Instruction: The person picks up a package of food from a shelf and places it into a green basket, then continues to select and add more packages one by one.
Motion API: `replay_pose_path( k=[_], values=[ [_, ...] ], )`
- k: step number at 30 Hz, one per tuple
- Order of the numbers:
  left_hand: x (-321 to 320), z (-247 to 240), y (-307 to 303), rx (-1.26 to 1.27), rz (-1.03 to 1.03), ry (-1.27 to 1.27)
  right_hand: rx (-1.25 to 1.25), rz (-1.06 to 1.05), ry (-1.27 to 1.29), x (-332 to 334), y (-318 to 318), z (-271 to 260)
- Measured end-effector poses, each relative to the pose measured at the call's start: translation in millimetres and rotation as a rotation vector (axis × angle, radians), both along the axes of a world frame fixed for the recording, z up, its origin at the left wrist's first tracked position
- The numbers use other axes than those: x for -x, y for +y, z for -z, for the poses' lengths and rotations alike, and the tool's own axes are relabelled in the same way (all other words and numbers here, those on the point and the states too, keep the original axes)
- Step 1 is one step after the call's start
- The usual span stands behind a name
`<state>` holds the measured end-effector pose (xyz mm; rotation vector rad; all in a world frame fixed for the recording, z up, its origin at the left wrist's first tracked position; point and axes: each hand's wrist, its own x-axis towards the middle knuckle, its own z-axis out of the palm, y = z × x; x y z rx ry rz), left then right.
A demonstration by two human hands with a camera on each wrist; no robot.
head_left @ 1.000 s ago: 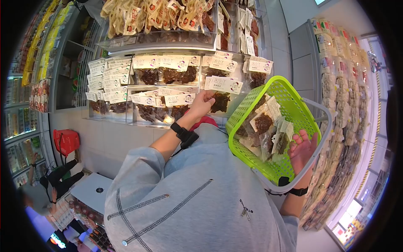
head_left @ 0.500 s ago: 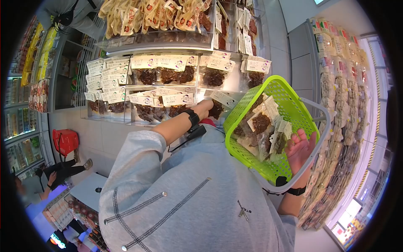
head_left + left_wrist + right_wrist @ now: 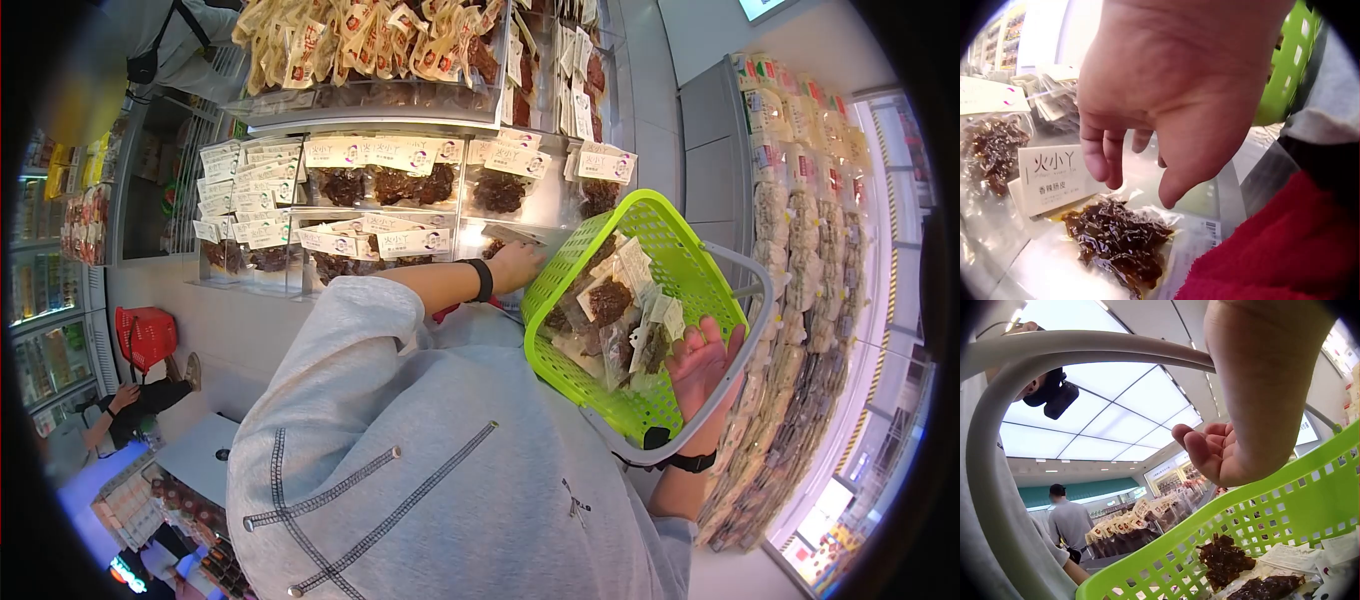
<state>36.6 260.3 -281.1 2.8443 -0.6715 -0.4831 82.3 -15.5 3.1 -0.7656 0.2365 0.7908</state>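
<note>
My left hand [image 3: 515,266] hangs over a compartment of the clear display bin, fingers pointing down and a gap between thumb and fingers. Just below the fingertips in the left wrist view lies a clear packet of dark, glossy food [image 3: 1119,240] with a white printed header card [image 3: 1054,181]. My right forearm passes through the grey handle [image 3: 757,265] of a green basket [image 3: 700,275]. The right hand [image 3: 700,370] is palm up over the basket's side, its fingers loosely bent and holding nothing. Several similar packets [image 3: 612,300] lie inside the basket.
More carded packets [image 3: 415,185] fill neighbouring compartments. A raised tray of yellowish packets [image 3: 370,45] stands behind them. Bagged goods [image 3: 800,240] line the right side. A red basket [image 3: 145,335] and people are at the left; red cloth [image 3: 1285,250] shows beside the bin.
My left hand has moved right across the front compartment. The packet there, its card upright earlier, now lies lower and flatter. The right hand and green basket have barely moved.
</note>
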Motion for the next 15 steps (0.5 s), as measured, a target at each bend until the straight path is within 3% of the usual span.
replay_pose_path(
  k=[6, 10, 11, 15],
  values=[
    [-12.6, 48.2, -18.9, -0.191, 0.06, 0.083, 0.015, 0.012, 0.0, 2.8, 1.9, 0.6],
    [-13.5, 26.7, -13.5, -0.372, -0.036, 0.223, 0.022, 0.014, 0.009, 5.0, 3.1, 0.7],
    [-9.0, 30.1, -5.2, -0.28, -0.051, 0.172, 0.018, 0.009, 0.005, 4.7, 3.8, 0.1],
    [-3.6, 18.5, -4.3, -0.343, -0.037, 0.117, 0.006, 0.003, 0.013, 5.7, 9.3, -0.3]
  ],
)
